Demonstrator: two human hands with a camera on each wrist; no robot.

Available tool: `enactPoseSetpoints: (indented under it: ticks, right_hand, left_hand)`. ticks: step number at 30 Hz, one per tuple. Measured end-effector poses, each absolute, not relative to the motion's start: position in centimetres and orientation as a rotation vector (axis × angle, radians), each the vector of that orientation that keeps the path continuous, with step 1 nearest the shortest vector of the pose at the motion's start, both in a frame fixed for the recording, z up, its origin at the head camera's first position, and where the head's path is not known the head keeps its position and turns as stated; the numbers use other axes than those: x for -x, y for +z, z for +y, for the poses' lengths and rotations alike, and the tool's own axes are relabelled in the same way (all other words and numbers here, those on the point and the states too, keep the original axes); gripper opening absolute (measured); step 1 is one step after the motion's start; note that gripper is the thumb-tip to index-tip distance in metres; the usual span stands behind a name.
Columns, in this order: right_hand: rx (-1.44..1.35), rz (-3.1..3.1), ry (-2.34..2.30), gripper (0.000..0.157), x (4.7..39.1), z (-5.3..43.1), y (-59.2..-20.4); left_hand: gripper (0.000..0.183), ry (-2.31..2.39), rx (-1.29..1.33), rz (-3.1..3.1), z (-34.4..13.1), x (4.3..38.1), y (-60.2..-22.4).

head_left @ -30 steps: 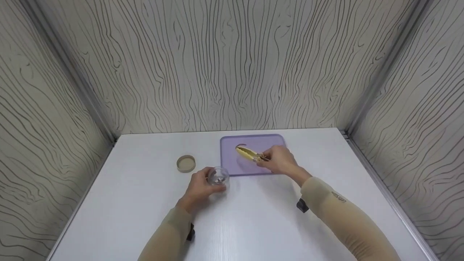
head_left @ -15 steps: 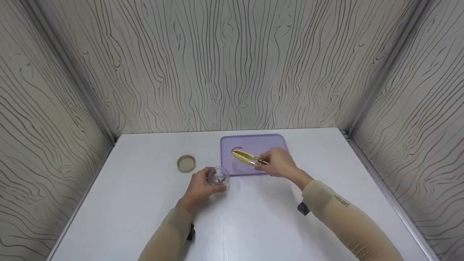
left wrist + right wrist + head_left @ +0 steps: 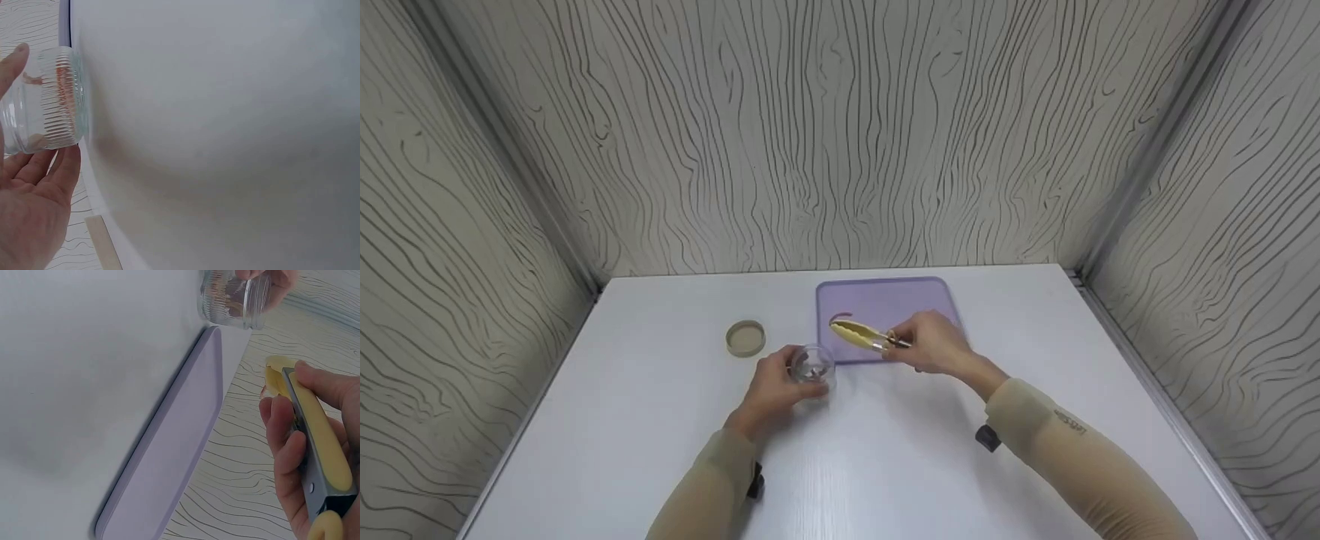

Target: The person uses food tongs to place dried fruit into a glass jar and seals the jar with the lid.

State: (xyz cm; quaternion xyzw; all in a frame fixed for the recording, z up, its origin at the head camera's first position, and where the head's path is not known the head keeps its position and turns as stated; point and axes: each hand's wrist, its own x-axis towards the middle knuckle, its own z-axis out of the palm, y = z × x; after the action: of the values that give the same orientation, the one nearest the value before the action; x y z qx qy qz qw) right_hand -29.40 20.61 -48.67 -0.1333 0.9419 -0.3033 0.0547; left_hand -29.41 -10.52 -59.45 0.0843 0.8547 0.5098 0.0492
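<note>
My left hand grips a clear ribbed glass jar from its left side, thumb toward me. Reddish-orange bits show inside the jar in the left wrist view. In my right hand is a pair of tongs with yellow tips and yellow grip inlays on metal. At the tongs' tips is a thin, curved reddish-brown piece; its exact kind is too small to tell. The tips are above the left part of a purple tray, just beyond the jar's mouth.
A round beige lid lies on the white table, left of the jar. The tray is behind and right of the jar. Wood-patterned panels enclose the back and sides.
My right hand has brought the tongs and the curved piece left and toward me, closer to the jar. The left hand and jar have stayed in place.
</note>
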Motion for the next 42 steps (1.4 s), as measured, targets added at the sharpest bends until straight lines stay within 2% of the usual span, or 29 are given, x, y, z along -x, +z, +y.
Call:
enactPoseSetpoints:
  ticks: [31, 42]
  right_hand:
    - [0.61, 2.64, -0.961, 0.018, 27.9, 19.6, -48.8]
    - [0.64, 2.629, -0.951, 0.021, 27.9, 19.4, -49.0]
  left_hand:
    - [0.078, 1.569, -0.306, 2.61, -10.5, 29.4, -59.5]
    - [0.079, 1.539, -0.277, 2.631, -10.4, 29.6, -59.6]
